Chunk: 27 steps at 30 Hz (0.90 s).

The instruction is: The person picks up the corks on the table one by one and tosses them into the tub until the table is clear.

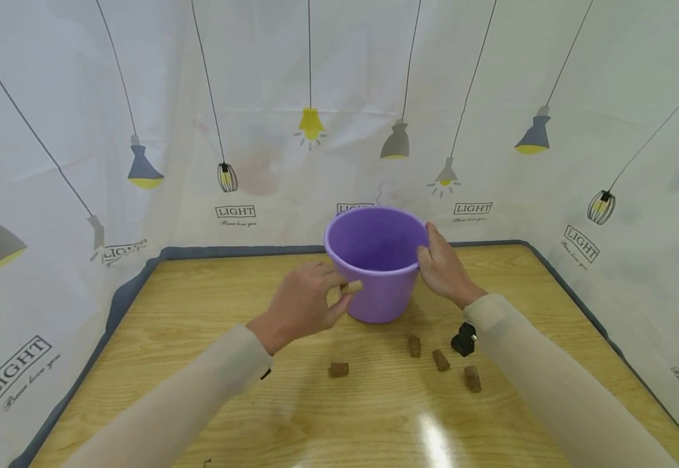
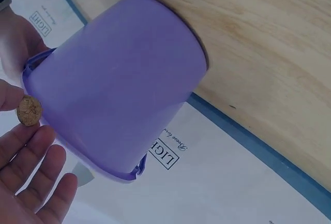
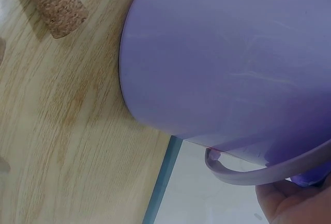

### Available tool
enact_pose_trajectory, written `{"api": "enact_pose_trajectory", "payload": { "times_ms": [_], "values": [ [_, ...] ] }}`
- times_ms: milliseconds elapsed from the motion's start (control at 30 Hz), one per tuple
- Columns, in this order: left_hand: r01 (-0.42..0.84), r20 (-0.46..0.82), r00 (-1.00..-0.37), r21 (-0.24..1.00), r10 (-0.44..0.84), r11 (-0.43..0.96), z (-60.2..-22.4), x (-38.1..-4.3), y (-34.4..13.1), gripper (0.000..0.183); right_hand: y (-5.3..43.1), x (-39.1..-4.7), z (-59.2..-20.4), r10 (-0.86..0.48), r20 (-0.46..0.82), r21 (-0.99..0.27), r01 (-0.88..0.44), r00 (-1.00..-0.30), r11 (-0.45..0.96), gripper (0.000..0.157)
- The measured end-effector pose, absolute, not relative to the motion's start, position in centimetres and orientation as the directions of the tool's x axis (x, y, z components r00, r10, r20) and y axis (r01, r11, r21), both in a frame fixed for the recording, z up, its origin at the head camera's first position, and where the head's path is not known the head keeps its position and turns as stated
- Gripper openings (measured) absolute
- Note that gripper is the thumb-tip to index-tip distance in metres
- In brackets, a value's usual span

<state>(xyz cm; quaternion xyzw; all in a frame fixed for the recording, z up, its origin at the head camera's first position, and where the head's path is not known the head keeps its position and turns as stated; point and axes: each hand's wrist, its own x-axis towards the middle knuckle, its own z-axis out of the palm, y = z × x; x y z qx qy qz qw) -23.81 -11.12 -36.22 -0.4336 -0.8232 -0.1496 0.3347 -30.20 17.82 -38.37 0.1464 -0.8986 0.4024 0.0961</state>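
Note:
A purple bucket point(image 1: 383, 296) stands upright towards the back of the table, its handle point(image 3: 248, 175) hanging down the side in the right wrist view. My right hand point(image 1: 447, 266) grips the bucket's rim on the right, thumb and fingers over the edge. At the bucket's front left, my left hand point(image 1: 307, 302) pinches a cork point(image 1: 352, 286) between thumb and fingertip, just outside and below the rim. The left wrist view shows the cork's round end point(image 2: 29, 110), with the other fingers spread loosely.
Several corks lie on the wooden table point(image 1: 199, 325): one cork point(image 1: 339, 370) front left of the bucket, others such as this cork point(image 1: 471, 378) to its right. A black object point(image 1: 464, 339) sits by the right sleeve. A lamp-printed cloth point(image 1: 281, 175) surrounds the table.

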Motion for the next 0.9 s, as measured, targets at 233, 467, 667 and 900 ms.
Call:
{"api": "enact_pose_trajectory", "payload": {
  "times_ms": [233,467,667,900],
  "values": [
    [0.813,0.698,-0.383,-0.056,0.606,0.579,-35.1,-24.2,-10.8,0.007,17.9,-30.2,-38.4,-0.204,0.299,-0.694,-0.359,-0.932,0.625,0.067],
    [0.776,0.697,-0.391,-0.101,0.601,0.623,-34.5,-24.5,-10.6,0.008,17.8,-30.3,-38.4,-0.202,0.29,-0.693,-0.351,-0.936,0.63,0.067],
    [0.773,0.71,-0.38,-0.109,0.593,0.625,-34.2,-24.9,-10.3,0.01,17.8,-30.2,-38.4,-0.197,0.284,-0.691,-0.343,-0.938,0.636,0.068],
    [0.764,0.69,-0.4,-0.114,0.604,0.636,-33.4,-25.4,-10.0,0.01,17.9,-30.2,-38.4,-0.192,0.278,-0.69,-0.334,-0.941,0.643,0.068]
  ]
}}
